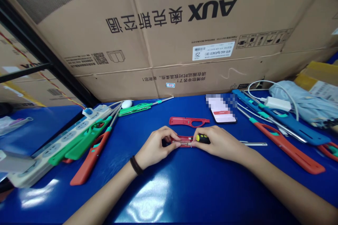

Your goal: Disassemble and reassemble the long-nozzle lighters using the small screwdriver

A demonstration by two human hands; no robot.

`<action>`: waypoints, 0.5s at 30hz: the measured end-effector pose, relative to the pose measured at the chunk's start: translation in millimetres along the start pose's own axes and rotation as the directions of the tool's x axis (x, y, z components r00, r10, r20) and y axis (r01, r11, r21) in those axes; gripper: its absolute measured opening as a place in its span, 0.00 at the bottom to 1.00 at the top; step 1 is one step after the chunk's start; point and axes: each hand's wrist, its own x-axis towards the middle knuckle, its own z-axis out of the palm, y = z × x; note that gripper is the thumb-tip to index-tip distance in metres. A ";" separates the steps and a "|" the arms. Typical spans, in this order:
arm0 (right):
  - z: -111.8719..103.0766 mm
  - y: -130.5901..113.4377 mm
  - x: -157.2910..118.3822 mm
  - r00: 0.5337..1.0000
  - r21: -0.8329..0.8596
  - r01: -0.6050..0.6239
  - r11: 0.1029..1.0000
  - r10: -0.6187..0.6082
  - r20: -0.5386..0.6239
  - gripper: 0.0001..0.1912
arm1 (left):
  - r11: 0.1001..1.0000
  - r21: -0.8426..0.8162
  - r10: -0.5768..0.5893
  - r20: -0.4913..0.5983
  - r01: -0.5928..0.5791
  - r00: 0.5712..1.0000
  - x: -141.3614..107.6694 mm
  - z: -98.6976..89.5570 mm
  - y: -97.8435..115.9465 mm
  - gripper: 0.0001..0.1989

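Observation:
Low over the blue table, an opened red lighter housing [186,138] lies between my hands, with a clear or metallic part inside it. My left hand [157,145] pinches its left end between thumb and fingers. A black screwdriver with a yellow-ended handle [202,138] is tucked in my right hand [220,142], whose thumb and fingertips press at the housing's right end. The screwdriver's tip is hidden. Just beyond lies the other red housing half [188,122], with a trigger loop. A metal tube [255,144] extends on the table right of my right hand.
Green and red gas lighters [92,156] lean by a power strip [79,130] at left. A green lighter [136,109] lies farther back. Phone [223,110], red lighter [290,146] and blue lighter [298,124] are at right. A cardboard box [163,49] walls the back.

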 end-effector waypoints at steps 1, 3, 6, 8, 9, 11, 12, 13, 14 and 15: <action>0.8 0.0 0.1 1.000 -0.011 -0.015 1.000 0.014 -0.013 0.08 | 1.000 0.004 0.004 0.001 -0.004 1.000 0.0 -0.4 -0.1 0.05; 1.9 0.5 0.1 0.998 -0.024 -0.031 0.999 0.030 -0.051 0.07 | 0.999 0.031 0.025 -0.003 -0.024 1.000 -0.1 -1.2 0.2 0.04; -1.2 2.6 -0.6 0.995 -0.042 -0.012 0.999 0.008 -0.104 0.07 | 0.990 0.118 0.081 0.007 -0.081 0.997 -0.6 -2.7 2.5 0.05; -8.3 5.4 -1.5 0.991 -0.058 -0.020 0.998 0.012 -0.133 0.08 | 0.972 0.199 0.120 0.025 -0.123 0.992 -0.8 -3.7 4.6 0.05; -13.2 7.3 -2.3 0.988 -0.065 -0.032 0.997 0.021 -0.156 0.09 | 0.962 0.236 0.134 0.036 -0.139 0.990 -0.9 -4.1 5.6 0.05; -24.7 12.5 -4.8 0.974 -0.068 -0.047 0.997 0.031 -0.223 0.12 | 0.948 0.276 0.147 0.053 -0.156 0.988 -0.9 -5.2 7.1 0.05; -30.7 15.6 -6.7 0.961 -0.080 -0.048 0.996 0.024 -0.276 0.12 | 0.948 0.274 0.151 0.062 -0.162 0.987 -0.9 -5.8 7.3 0.05; -36.3 18.9 -9.1 0.948 -0.095 -0.054 0.994 0.021 -0.318 0.12 | 0.951 0.260 0.155 0.073 -0.169 0.985 -0.8 -6.6 6.9 0.05; -41.4 22.4 -11.9 0.937 -0.106 -0.063 0.992 0.022 -0.348 0.13 | 0.955 0.238 0.159 0.081 -0.174 0.984 -0.7 -7.6 5.9 0.04; -45.6 25.9 -15.1 0.930 -0.116 -0.072 0.991 0.024 -0.366 0.12 | 0.961 0.214 0.163 0.083 -0.177 0.983 -0.7 -8.7 4.4 0.04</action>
